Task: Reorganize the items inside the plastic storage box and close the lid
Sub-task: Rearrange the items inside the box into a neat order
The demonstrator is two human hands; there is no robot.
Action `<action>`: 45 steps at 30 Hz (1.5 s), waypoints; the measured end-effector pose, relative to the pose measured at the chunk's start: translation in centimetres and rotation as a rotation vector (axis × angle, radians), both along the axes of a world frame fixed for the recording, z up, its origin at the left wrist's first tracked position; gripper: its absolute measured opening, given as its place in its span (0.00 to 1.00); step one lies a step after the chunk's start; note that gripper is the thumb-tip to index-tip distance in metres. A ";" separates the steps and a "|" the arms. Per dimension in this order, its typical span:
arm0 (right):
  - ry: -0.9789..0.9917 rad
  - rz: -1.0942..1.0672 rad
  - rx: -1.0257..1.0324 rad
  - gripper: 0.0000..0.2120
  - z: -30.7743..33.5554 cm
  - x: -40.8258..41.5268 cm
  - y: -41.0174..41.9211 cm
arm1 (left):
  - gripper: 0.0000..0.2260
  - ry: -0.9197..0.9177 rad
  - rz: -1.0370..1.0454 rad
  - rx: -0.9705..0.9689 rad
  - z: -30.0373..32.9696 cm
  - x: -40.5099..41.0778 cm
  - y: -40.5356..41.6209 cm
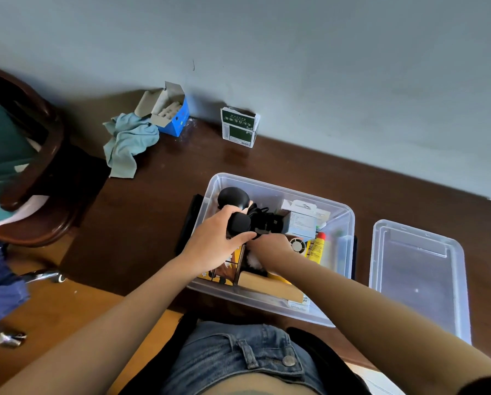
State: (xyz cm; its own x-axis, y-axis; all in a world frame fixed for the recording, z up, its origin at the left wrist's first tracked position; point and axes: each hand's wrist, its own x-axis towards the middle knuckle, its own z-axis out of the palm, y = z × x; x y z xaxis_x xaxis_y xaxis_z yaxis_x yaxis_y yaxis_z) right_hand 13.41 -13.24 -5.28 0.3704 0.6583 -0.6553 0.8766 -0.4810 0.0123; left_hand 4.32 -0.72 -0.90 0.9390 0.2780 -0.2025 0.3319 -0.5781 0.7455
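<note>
The clear plastic storage box [347, 220] stands open on the dark wooden table, its clear lid [418, 277] lying flat to its right. My left hand [212, 246] grips a black rounded gadget [240, 223] with a black cord [260, 213] above the box's left part. My right hand [270, 248] reaches into the box just beside it, fingers curled around the black part below the gadget; its fingertips are hidden. Inside lie a black dome-shaped object [232, 196], white cartons [302, 216], a yellow tube with a red cap [317, 248], a small round fan [297, 246] and a wooden block [270, 285].
A blue-grey cloth [130, 143] and an open blue carton [170, 112] lie at the table's far left by the wall. A green and white packet [240, 128] stands behind the box. A dark wooden chair [30, 172] is at the left. A black flat item [188, 220] sits beside the box's left wall.
</note>
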 end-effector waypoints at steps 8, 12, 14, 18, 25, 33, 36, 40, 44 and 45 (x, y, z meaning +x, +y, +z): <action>-0.045 0.085 -0.020 0.13 -0.7 0.4 0.4 | 0.22 -0.013 0.035 -0.009 0.3 0.3 -0.2; -0.054 0.179 -0.004 0.10 -0.2 0.7 0.8 | 0.23 0.015 0.023 -0.002 0.4 0.4 -0.2; -0.005 0.240 -0.022 0.12 -0.3 0.5 0.6 | 0.23 0.020 0.034 0.003 0.3 0.5 -0.2; 0.058 0.181 -0.038 0.17 -0.3 0.5 0.4 | 0.22 0.023 0.028 0.000 0.2 0.4 -0.3; 0.018 0.205 -0.066 0.08 0.6 0.6 0.6 | 0.25 0.018 0.056 -0.013 0.5 0.1 -0.3; -0.056 0.161 0.284 0.12 3.7 2.3 -2.6 | 0.25 0.068 -0.131 0.091 1.3 1.8 -0.7; -0.018 0.110 0.439 0.13 4.8 2.7 -5.0 | 0.25 0.148 -0.263 0.213 1.0 3.1 -1.2; 0.005 0.102 0.536 0.10 5.2 1.8 -7.5 | 0.22 0.257 -0.484 0.364 0.3 4.5 -2.7; 0.019 0.043 0.471 0.11 4.6 0.4 -8.5 | 0.16 0.367 -0.636 0.448 -0.9 5.1 -4.0; 0.012 0.016 0.445 0.11 4.5 0.1 -8.7 | 0.14 0.397 -0.671 0.484 -1.1 5.3 -4.3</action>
